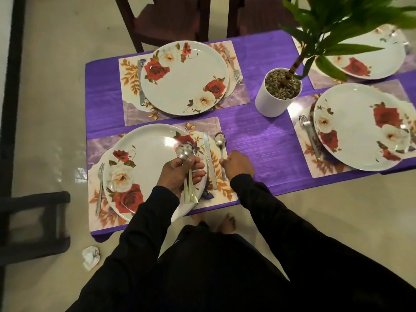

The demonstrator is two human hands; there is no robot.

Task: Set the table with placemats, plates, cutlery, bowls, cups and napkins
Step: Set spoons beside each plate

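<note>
Steel spoons, bundled (188, 167): left hand (180, 171) grips them over the near floral plate (144, 167); light, rigid, slick, best taken mid-handle. Laid spoon (221, 154): on the placemat beside the knife (209, 158), right hand (239, 165) pinching its handle.

Single wide-angle view from the head, facing forward and steeply down, close above the near edge of the tabletop (258, 140); floor visible around.

white plant pot (273, 99) on purple tablecloth (258, 140) | chairs (166, 19) beyond | crumpled paper (90, 257) on floor
</note>
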